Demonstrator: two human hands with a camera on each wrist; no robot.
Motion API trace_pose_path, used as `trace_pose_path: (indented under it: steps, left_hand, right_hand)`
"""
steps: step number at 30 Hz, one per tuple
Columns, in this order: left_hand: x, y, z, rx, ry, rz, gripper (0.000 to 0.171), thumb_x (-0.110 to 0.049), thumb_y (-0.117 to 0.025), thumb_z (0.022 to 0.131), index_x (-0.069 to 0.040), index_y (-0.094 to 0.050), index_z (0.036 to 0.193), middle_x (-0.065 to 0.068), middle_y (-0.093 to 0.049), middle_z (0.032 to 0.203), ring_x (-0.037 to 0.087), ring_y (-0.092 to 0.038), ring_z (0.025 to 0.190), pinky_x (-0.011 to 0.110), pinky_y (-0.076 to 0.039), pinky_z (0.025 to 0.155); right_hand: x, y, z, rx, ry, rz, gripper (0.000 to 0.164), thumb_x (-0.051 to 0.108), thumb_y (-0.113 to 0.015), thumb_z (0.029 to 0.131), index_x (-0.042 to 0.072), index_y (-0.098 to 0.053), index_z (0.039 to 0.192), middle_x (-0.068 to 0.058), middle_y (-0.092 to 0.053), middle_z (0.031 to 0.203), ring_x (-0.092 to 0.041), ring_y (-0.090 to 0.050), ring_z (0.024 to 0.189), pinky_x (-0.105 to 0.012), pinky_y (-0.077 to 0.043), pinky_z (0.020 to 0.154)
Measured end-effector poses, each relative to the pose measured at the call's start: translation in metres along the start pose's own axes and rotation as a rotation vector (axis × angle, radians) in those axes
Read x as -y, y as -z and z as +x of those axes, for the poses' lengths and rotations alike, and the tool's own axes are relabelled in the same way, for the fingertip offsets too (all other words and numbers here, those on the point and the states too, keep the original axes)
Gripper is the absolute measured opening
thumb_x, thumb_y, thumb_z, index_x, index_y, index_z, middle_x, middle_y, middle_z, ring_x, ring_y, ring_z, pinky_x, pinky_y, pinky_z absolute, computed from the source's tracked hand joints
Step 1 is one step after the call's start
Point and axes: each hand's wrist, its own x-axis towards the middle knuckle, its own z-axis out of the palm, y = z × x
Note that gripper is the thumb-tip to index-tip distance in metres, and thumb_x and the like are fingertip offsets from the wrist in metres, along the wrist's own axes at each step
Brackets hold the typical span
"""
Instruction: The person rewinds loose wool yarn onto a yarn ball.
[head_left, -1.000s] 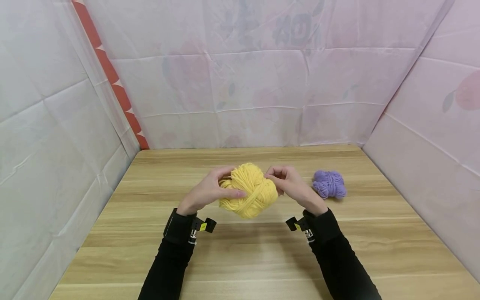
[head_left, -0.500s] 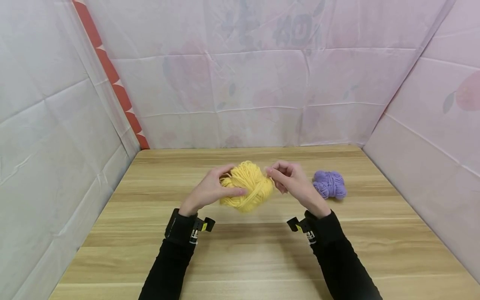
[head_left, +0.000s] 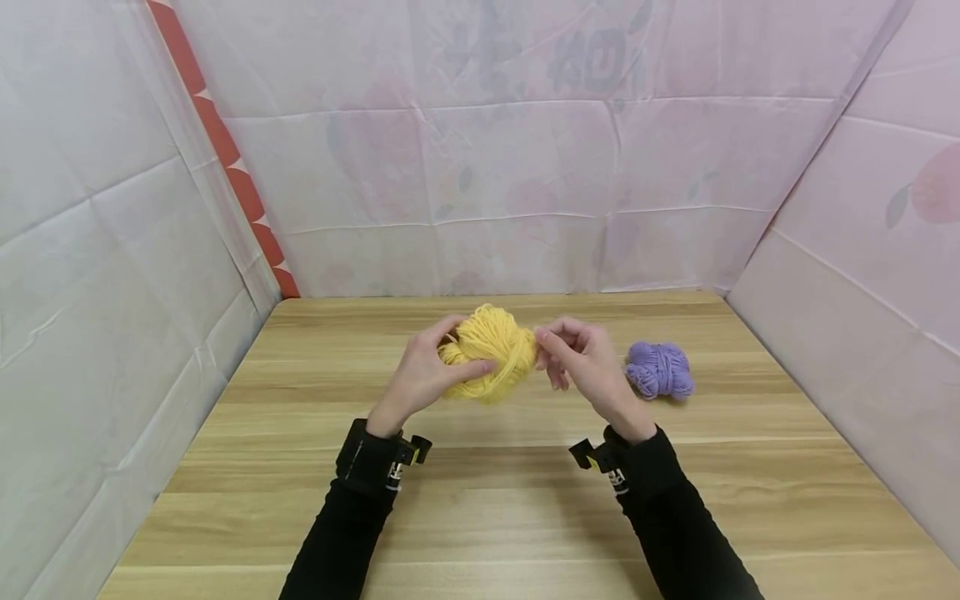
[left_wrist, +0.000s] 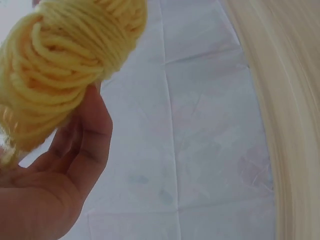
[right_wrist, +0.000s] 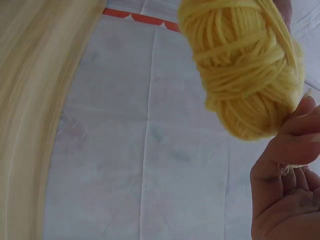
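A yellow yarn skein (head_left: 491, 346) is held up off the table between the two hands. My left hand (head_left: 423, 371) grips its left side, thumb across the near face and fingers behind; in the left wrist view the fingers curve under the yarn (left_wrist: 65, 65). At the right end of the skein my right hand (head_left: 585, 358) has thumb and forefinger pinched together. In the right wrist view a frayed bit of yarn end (right_wrist: 291, 169) shows below those pinching fingers, close beside the skein (right_wrist: 245, 70).
A smaller purple yarn skein (head_left: 660, 370) lies on the wooden table (head_left: 480, 517), to the right of my right hand. Pale printed sheets (head_left: 510, 167) stand as walls at the back and on both sides. A small camera is strapped to each wrist.
Both hands stay at the yellow skein, which has risen and tipped slightly away. My right hand drew a little off to the right, then came back close to the skein.
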Motion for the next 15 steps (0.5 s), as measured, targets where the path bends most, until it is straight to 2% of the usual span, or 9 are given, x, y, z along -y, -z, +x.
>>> trace_pose_path:
  steps: [6,15]
  left_hand:
    - [0.002,-0.006,0.001,-0.13,-0.035,0.005,0.049,-0.029,-0.084,0.074,-0.014,-0.062,0.116,0.004,-0.068,0.1,0.016,-0.062,0.089,0.029,-0.052,0.073]
    - [0.002,-0.012,0.002,-0.254,-0.045,0.019,0.046,-0.03,-0.082,0.077,-0.012,-0.06,0.114,0.006,-0.067,0.097,0.017,-0.061,0.085,0.028,-0.049,0.068]
  right_hand:
    - [0.0,-0.01,0.0,0.039,0.005,0.071,0.027,0.017,-0.055,0.099,-0.009,-0.06,0.098,0.0,-0.066,0.065,-0.013,-0.05,0.041,-0.028,-0.04,0.037]
    - [-0.001,-0.021,-0.002,0.118,-0.069,0.111,0.03,0.022,-0.054,0.099,-0.006,-0.061,0.105,0.001,-0.07,0.071,-0.015,-0.049,0.042,-0.028,-0.041,0.039]
